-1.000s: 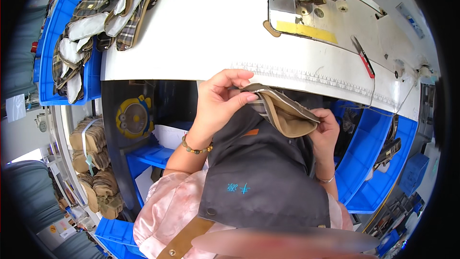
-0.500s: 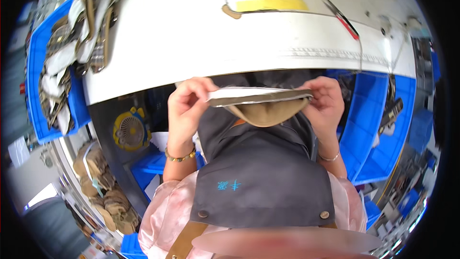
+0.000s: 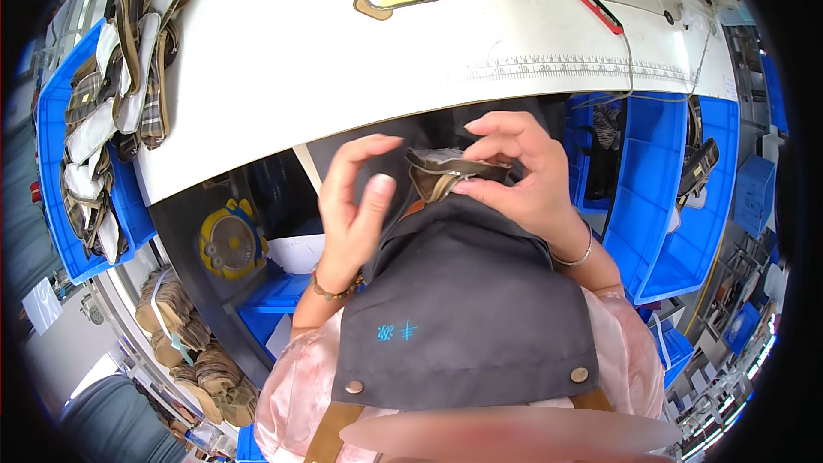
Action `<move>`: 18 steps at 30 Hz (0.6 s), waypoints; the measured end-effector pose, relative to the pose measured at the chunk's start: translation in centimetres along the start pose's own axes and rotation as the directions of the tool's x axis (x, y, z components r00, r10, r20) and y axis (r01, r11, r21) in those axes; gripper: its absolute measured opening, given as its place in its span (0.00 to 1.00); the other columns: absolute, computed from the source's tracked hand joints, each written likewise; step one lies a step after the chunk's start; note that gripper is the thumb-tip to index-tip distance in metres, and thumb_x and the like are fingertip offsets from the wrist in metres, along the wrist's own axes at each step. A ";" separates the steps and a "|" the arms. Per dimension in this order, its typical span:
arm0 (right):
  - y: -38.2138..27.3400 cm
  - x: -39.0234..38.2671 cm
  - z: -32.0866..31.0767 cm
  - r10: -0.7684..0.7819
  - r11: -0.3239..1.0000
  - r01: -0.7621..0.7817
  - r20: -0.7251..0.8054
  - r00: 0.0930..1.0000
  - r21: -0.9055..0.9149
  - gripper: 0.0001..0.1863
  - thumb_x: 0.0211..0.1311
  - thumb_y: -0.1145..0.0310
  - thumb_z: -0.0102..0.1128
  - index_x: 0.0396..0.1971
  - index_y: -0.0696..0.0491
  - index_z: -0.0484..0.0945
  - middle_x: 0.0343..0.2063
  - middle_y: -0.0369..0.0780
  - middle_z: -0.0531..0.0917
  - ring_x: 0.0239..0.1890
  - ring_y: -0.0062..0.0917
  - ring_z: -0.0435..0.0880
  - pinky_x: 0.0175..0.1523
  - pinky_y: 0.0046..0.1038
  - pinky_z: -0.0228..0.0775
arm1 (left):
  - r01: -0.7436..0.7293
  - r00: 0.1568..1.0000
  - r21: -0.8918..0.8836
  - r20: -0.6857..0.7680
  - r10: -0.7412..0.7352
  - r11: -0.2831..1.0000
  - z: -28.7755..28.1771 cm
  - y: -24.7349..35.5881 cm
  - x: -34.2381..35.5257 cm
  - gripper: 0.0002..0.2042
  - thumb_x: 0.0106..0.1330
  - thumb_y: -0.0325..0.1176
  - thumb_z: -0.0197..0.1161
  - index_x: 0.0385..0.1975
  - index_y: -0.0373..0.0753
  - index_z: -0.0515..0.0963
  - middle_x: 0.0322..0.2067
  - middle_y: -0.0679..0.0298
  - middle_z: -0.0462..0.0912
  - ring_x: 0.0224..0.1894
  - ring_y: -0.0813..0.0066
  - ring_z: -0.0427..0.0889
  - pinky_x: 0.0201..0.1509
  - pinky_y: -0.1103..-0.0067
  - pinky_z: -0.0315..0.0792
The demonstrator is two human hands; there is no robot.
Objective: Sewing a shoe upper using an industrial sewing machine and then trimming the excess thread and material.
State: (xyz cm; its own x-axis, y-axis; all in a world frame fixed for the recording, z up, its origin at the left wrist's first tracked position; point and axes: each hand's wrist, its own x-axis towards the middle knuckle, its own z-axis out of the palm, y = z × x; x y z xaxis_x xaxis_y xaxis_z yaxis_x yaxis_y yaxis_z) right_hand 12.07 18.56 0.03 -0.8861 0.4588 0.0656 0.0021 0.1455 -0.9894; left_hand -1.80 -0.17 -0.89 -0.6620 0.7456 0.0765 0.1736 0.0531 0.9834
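Observation:
In front of my apron, below the table's near edge, I hold a brown sewn fabric piece [image 3: 429,173] with a lighter inner side. It is bunched and bent, so its full shape is hidden. My right hand [image 3: 533,173] pinches it between thumb and fingers at its right part. Just left of the piece, my left hand [image 3: 351,210] is open, thumb and fingers apart, holding nothing. The dark grey apron [image 3: 463,309] lies right under both hands.
A white table [image 3: 283,77] spans the front, with red-handled thread snips [image 3: 596,10] and a printed ruler strip [image 3: 591,66]. At left, a blue bin [image 3: 53,163] holds plaid and white fabric pieces [image 3: 129,60]. Blue bins [image 3: 634,206] stand right; a yellow fan [image 3: 230,240] sits under the table.
My left hand has let go of the fabric piece. My right hand has moved left with it, and the piece, stretched between both hands before, is now bunched. The view has shifted slightly.

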 end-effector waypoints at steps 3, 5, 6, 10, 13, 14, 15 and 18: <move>-0.4 0.1 0.8 0.030 0.999 -0.030 0.002 1.000 0.042 0.26 0.45 0.75 0.77 0.47 0.52 0.77 0.31 0.32 0.85 0.27 0.12 0.75 0.33 0.17 0.68 | -0.062 0.991 0.052 0.120 0.055 0.997 1.7 1.2 1.7 0.15 0.63 0.28 0.64 0.49 0.34 0.78 0.47 0.56 0.83 0.52 0.64 0.79 0.58 0.72 0.71; -0.4 0.0 0.9 0.072 0.995 -0.073 0.010 0.997 0.067 0.26 0.45 0.75 0.77 0.47 0.52 0.77 0.30 0.32 0.83 0.28 0.13 0.76 0.34 0.18 0.69 | 0.099 0.982 0.029 0.157 -0.103 0.995 2.6 1.8 1.8 0.11 0.62 0.28 0.66 0.43 0.35 0.81 0.41 0.60 0.84 0.44 0.68 0.80 0.50 0.74 0.73; -0.2 0.0 0.8 0.029 0.999 -0.029 -0.013 0.999 0.030 0.26 0.45 0.76 0.77 0.46 0.52 0.76 0.29 0.32 0.82 0.28 0.13 0.76 0.33 0.18 0.69 | 0.154 0.970 0.020 0.187 -0.155 0.988 2.7 1.8 1.9 0.09 0.63 0.27 0.66 0.42 0.35 0.82 0.39 0.60 0.84 0.41 0.70 0.79 0.48 0.75 0.73; 0.5 0.0 1.0 -0.025 0.999 0.023 -0.054 0.998 -0.025 0.25 0.45 0.75 0.77 0.45 0.51 0.76 0.25 0.32 0.77 0.28 0.14 0.76 0.32 0.18 0.68 | 0.238 0.956 -0.074 0.195 -0.220 0.968 2.8 1.8 1.9 0.06 0.64 0.25 0.65 0.39 0.35 0.82 0.36 0.61 0.83 0.37 0.73 0.78 0.45 0.77 0.72; 0.5 -0.1 0.7 -0.017 0.998 0.018 0.025 1.000 -0.067 0.27 0.47 0.77 0.78 0.47 0.55 0.73 0.30 0.33 0.77 0.33 0.12 0.77 0.35 0.17 0.70 | 0.195 0.964 -0.108 0.206 -0.170 0.975 2.7 1.2 1.8 0.06 0.64 0.25 0.65 0.39 0.34 0.82 0.34 0.62 0.82 0.37 0.74 0.78 0.44 0.78 0.72; 0.5 -0.1 0.7 -0.016 0.998 0.018 0.026 1.000 -0.065 0.27 0.47 0.77 0.78 0.47 0.55 0.73 0.30 0.33 0.77 0.33 0.12 0.77 0.35 0.17 0.70 | 0.201 0.964 -0.119 0.202 -0.175 0.972 2.6 1.1 1.8 0.06 0.64 0.25 0.65 0.39 0.34 0.82 0.34 0.62 0.81 0.37 0.73 0.78 0.45 0.78 0.72; 0.4 0.0 0.7 -0.016 0.998 0.017 0.022 1.000 -0.067 0.27 0.47 0.78 0.78 0.46 0.55 0.73 0.30 0.33 0.78 0.33 0.12 0.77 0.35 0.17 0.70 | 0.207 0.964 -0.129 0.199 -0.179 0.970 2.6 1.0 1.7 0.05 0.64 0.25 0.65 0.38 0.34 0.82 0.34 0.62 0.81 0.37 0.73 0.78 0.45 0.78 0.72; 0.4 0.0 0.6 -0.017 0.998 0.018 0.011 1.000 -0.054 0.26 0.47 0.78 0.78 0.45 0.54 0.73 0.30 0.33 0.79 0.33 0.12 0.77 0.34 0.16 0.69 | 0.263 0.954 -0.177 0.194 -0.228 0.948 2.7 0.6 1.5 0.04 0.65 0.24 0.63 0.37 0.32 0.81 0.34 0.63 0.79 0.38 0.75 0.79 0.46 0.79 0.73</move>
State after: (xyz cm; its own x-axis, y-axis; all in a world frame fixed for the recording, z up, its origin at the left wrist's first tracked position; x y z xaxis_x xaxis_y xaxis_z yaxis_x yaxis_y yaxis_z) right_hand 11.82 18.04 -0.41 -0.8909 0.4469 0.0814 0.0112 0.2007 -0.9796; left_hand -0.73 2.72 -0.62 -0.5296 0.8282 -0.1834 -0.1389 0.1286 0.9819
